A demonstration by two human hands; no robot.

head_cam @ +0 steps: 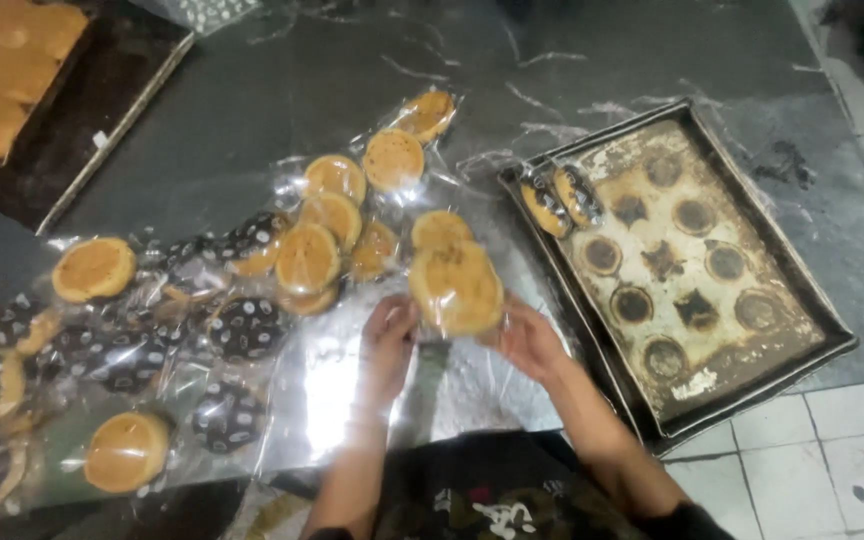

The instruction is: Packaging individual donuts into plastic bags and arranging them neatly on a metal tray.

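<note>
— Item one: round golden cake in clear wrap. We hold it over the front edge of the dark marbled counter. Our left hand pinches the lower left of the film, fingers closed narrow on it; our right hand grips the lower right the same way.

— Handling?

— We judge it light, soft and crumbly, the film slick and crinkly. Best taken by the loose wrap at the edge, or cradled flat under the base; squeezing the middle would likely dent it.

— Item two?

— Heap of wrapped cakes just left of our hands: flat discs, orange-brown tops, some turned over to show black paper with white spots, all under glossy film.

— Item three?

— Metal baking tray, rectangular, scorched, with dark round rings baked on its pale floor. Two wrapped cakes lean in its near-left corner.

— Item four?

— Second tray, far left, holding a tan slab of sponge. White tiled floor below the counter's right side.
</note>
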